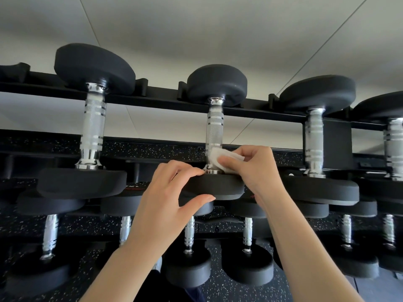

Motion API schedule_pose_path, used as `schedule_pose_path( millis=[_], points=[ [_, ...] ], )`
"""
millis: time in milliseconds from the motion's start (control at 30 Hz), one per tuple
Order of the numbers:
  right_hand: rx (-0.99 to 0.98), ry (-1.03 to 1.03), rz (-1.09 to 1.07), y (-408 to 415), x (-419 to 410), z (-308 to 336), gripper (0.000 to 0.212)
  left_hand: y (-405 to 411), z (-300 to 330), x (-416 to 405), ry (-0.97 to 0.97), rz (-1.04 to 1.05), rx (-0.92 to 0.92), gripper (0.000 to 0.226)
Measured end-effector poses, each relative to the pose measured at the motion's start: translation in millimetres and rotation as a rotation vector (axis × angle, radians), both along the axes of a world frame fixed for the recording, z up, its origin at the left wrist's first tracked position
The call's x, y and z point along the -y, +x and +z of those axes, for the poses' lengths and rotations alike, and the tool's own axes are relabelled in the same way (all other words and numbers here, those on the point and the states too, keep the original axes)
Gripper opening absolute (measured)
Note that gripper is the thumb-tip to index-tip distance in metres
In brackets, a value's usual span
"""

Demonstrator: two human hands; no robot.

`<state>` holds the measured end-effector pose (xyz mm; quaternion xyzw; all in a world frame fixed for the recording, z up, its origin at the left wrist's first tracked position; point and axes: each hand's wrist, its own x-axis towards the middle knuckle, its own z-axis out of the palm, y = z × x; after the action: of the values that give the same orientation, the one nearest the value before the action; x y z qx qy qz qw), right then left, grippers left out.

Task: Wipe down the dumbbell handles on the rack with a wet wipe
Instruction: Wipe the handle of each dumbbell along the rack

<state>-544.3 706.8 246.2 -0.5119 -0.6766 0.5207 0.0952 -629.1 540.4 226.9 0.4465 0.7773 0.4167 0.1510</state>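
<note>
A small black dumbbell with a knurled chrome handle (214, 129) lies on the top tier of the black rack (152, 101), in the middle of the view. My right hand (255, 168) presses a folded white wet wipe (220, 159) against the near end of that handle, just above the near head (216, 186). My left hand (168, 192) grips the near head, fingers on its top face and thumb under its rim. The wipe hides the lowest part of the handle.
Larger dumbbells flank it: one at the left (92, 127), one at the right (314, 140), another at the far right edge (393, 147). A lower tier holds several more dumbbells (188, 234). Speckled black floor (231, 290) lies below.
</note>
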Motion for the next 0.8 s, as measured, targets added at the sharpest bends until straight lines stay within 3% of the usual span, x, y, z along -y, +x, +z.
schedule_pose_path(
  millis=[467, 700, 800],
  points=[
    [-0.295, 0.016, -0.295, -63, -36, 1, 0.019, 0, 0, 0, 0.001, 0.003, 0.030, 0.040],
    [-0.478, -0.377, -0.185, -60, -46, -19, 0.011, 0, -2, 0, 0.006, 0.008, 0.026, 0.038],
    [-0.582, -0.556, -0.124, -58, -51, -24, 0.027, 1, -3, 0, 0.017, 0.010, 0.041, 0.038]
  ],
)
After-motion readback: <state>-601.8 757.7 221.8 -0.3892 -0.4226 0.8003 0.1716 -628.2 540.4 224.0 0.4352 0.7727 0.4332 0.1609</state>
